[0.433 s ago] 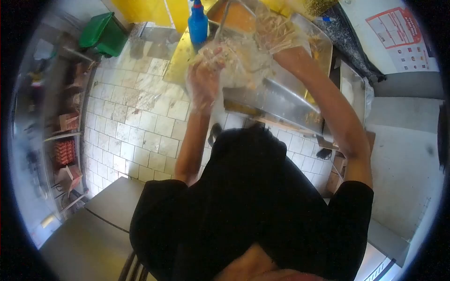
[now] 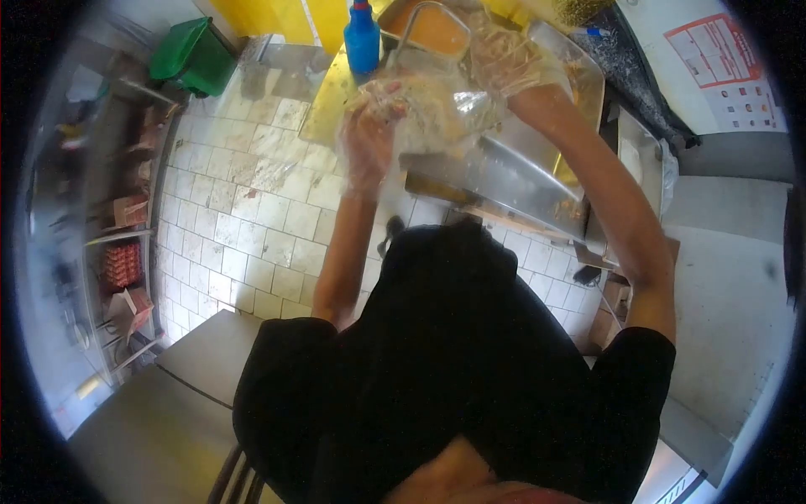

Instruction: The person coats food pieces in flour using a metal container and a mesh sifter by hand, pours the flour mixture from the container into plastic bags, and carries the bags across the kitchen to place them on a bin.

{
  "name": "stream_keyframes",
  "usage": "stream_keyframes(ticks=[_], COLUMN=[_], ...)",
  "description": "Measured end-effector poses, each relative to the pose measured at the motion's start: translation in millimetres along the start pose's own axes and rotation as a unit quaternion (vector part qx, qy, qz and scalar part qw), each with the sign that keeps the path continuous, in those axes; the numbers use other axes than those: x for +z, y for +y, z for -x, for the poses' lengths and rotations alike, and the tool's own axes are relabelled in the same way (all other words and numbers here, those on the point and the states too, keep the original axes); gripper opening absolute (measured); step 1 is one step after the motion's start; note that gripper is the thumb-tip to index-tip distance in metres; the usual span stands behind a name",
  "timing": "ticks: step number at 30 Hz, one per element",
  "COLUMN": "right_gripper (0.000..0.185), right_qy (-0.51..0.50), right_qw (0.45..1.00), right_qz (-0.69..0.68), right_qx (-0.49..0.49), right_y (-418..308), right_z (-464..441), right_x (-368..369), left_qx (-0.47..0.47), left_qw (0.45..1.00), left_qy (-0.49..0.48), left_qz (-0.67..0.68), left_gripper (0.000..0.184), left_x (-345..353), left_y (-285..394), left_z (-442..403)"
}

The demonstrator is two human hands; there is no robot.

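Observation:
A loose clear plastic glove covers my left hand (image 2: 368,143), whose fingers close on the left side of a clear plastic bag (image 2: 437,113) with pale bits showing through it. My right hand (image 2: 508,63), gloved the same way and dotted with crumbs, has its fingers curled at the bag's upper right edge. The bag hangs between both hands above a metal work surface (image 2: 512,168). Beyond it stands a tray of orange liquid or sauce (image 2: 428,29) with a bent metal handle (image 2: 407,38) over it.
A blue bottle (image 2: 361,42) with a red top stands just beyond my left hand. To the right is a metal tray (image 2: 588,92) with yellowish crumbs. A green bin (image 2: 193,57) sits on the tiled floor (image 2: 243,193), and a shelf rack (image 2: 138,235) lines the left.
The bag looks flatter and more stretched between my hands. The view has shifted slightly, moving the surroundings a little right and down.

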State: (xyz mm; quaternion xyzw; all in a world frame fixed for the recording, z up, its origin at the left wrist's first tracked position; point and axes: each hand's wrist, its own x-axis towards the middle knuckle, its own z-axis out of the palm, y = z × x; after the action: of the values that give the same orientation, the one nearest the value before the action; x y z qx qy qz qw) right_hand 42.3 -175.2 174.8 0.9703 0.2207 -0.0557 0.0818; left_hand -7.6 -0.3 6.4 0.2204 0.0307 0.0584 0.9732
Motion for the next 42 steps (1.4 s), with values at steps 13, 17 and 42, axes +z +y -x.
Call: stream_keyframes(ticks=[13,17,42], right_gripper=[0.037,0.035,0.038], right_qy=[0.319,0.25,0.216], right_qw=[0.924,0.956,0.714], right_qz=[0.175,0.092,-0.589], right_qx=[-0.117,-0.122,0.312], right_y=[10,19,242], right_z=[9,30,248], right_x=[51,29,134], left_qx=[0.004,0.002,0.106], left_qw=[0.998,0.998,0.823], left_qy=[-0.02,0.007,-0.002], left_qz=[-0.064,-0.062,-0.558], left_gripper=[0.048,0.035,0.033], left_x=[-13,-14,67], left_y=[-5,-1,-86], left_z=[-8,-5,46])
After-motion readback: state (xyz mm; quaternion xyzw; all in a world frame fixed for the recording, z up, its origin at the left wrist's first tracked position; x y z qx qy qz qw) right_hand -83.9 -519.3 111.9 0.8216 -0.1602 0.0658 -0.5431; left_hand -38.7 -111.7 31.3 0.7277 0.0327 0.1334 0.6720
